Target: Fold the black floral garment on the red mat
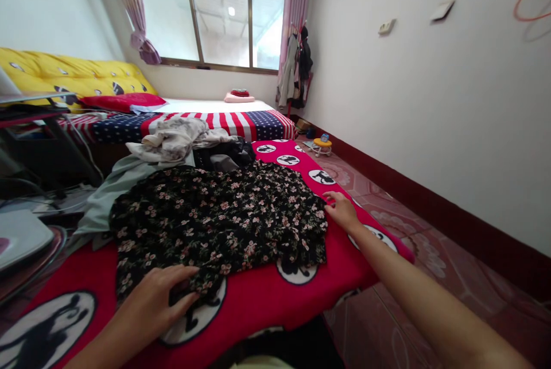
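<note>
A black garment with a small pink flower print lies spread flat on a red blanket with white circle pictures. My left hand rests palm down on the garment's near edge, fingers spread. My right hand reaches out to the garment's far right edge, with its fingers pinching or touching the cloth there. Whether it really grips the cloth is hard to tell.
A heap of other clothes lies behind the garment, with a grey-green piece to its left. Beyond is a flag-print bedcover, a yellow quilt and a window. Tiled floor and a white wall lie to the right.
</note>
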`<act>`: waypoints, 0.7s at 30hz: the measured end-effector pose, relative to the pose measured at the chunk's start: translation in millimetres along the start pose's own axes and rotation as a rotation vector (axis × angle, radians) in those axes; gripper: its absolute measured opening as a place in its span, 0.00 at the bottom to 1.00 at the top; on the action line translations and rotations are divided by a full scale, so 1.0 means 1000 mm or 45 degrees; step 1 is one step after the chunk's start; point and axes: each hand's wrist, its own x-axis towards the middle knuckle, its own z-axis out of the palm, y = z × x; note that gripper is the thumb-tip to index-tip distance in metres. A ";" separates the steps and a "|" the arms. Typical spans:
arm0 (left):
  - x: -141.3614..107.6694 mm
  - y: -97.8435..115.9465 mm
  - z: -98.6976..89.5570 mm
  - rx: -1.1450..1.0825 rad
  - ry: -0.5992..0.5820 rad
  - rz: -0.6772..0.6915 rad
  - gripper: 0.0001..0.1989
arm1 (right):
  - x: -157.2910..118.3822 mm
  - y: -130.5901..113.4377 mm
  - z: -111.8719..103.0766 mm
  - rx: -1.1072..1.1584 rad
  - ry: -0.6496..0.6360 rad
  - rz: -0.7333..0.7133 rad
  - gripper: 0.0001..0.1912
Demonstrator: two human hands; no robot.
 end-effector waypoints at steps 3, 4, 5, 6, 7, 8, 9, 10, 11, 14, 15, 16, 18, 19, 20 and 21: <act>-0.005 0.004 -0.008 -0.030 0.009 0.126 0.11 | -0.020 -0.006 -0.013 0.032 -0.213 -0.344 0.25; -0.007 0.005 -0.011 -0.038 0.025 0.151 0.12 | -0.027 -0.008 -0.017 0.041 -0.311 -0.476 0.25; -0.011 0.006 -0.014 -0.042 0.035 0.162 0.12 | -0.033 -0.010 -0.021 0.049 -0.405 -0.584 0.25; -0.014 0.006 -0.016 -0.044 0.028 0.168 0.11 | -0.039 -0.011 -0.025 0.055 -0.482 -0.651 0.25; -0.019 0.006 -0.017 -0.040 0.006 0.172 0.11 | -0.045 -0.012 -0.028 0.060 -0.537 -0.672 0.23; -0.023 0.005 -0.017 -0.029 -0.024 0.176 0.11 | -0.051 -0.014 -0.030 0.065 -0.576 -0.673 0.22; -0.028 0.004 -0.017 -0.008 -0.051 0.178 0.12 | -0.056 -0.015 -0.031 0.072 -0.600 -0.668 0.21; -0.033 0.003 -0.015 0.018 -0.065 0.171 0.14 | -0.061 -0.017 -0.031 0.078 -0.610 -0.667 0.21; -0.037 0.001 -0.014 0.048 -0.063 0.154 0.16 | -0.065 -0.019 -0.030 0.086 -0.610 -0.676 0.22; -0.046 -0.004 -0.012 0.110 -0.042 0.094 0.16 | -0.075 -0.028 -0.024 0.116 -0.558 -0.726 0.23; -0.047 -0.005 -0.012 0.116 -0.041 0.087 0.14 | -0.077 -0.033 -0.022 0.134 -0.518 -0.729 0.20; -0.048 -0.005 -0.014 0.115 -0.041 0.084 0.12 | -0.078 -0.038 -0.020 0.156 -0.467 -0.714 0.17; -0.048 -0.001 -0.020 0.086 -0.047 0.088 0.08 | -0.078 -0.053 -0.014 0.209 -0.354 -0.631 0.12; -0.047 0.003 -0.024 0.056 -0.042 0.089 0.07 | -0.078 -0.061 -0.010 0.239 -0.312 -0.574 0.10; -0.047 0.008 -0.029 0.019 -0.028 0.084 0.07 | -0.076 -0.069 -0.006 0.268 -0.297 -0.520 0.10; -0.047 0.012 -0.033 -0.016 0.000 0.069 0.07 | -0.075 -0.078 0.000 0.290 -0.311 -0.472 0.11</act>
